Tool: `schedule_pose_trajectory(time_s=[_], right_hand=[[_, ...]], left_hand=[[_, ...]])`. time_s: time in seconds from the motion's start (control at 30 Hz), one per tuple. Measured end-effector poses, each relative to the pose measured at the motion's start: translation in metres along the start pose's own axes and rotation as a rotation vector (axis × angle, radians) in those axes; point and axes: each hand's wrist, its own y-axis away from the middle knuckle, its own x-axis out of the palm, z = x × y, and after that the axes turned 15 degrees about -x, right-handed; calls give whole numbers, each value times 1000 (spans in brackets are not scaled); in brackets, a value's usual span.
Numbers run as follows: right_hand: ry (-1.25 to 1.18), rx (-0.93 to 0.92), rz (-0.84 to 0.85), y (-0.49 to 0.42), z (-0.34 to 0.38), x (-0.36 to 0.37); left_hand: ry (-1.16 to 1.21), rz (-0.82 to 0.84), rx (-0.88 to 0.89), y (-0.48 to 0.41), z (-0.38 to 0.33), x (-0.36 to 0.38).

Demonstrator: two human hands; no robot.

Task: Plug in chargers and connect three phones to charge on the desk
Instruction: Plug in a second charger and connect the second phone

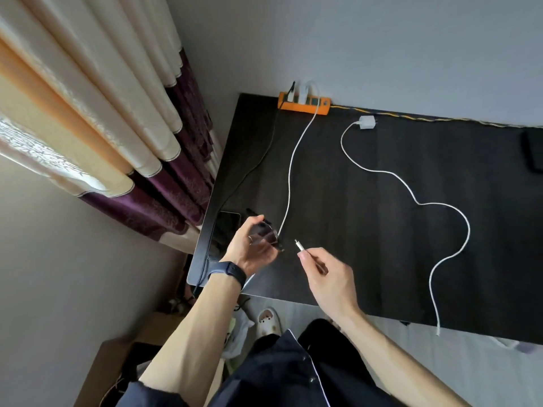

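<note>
The dark counter [382,230] fills the right half of the frame, its top edge against the wall. At the upper centre lies the orange power strip [304,103], with two plugs seated at its left end. From one of them a white cable [291,168] runs down the counter toward your hands; a thin black cable [258,163] leaves the other and runs to the lower left.

A second white cable [435,204] snakes across the right of the counter and over its lower edge. Its white charger block [366,122] lies loose just below and right of the strip, not plugged in. One phone [224,233] lies flat at the lower left corner of the counter. A dark object [533,152] at the far right edge may be another phone; I cannot tell.

Your left hand [252,249] grips a dark phone [269,235] lifted off the counter at centre left. Your right hand [326,274] pinches a cable connector [300,246] between thumb and fingers, tip aimed at the phone and just apart from it.

Judgement: the step in hand is connecting this phone. Next, line the connector up squarely with the port, hold the phone steady, and push straight in. The loose charger block remains to be plugged in.
</note>
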Motion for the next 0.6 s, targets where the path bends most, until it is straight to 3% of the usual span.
schedule_pose_trajectory(time_s=[0.2, 0.6], right_hand=[[66, -18, -41, -3, -8, -5], [174, -143, -100, -7, -4, 7]], left_hand=[[-61, -84, -41, -2, 3, 10], [-149, -64, -79, 7, -3, 15]])
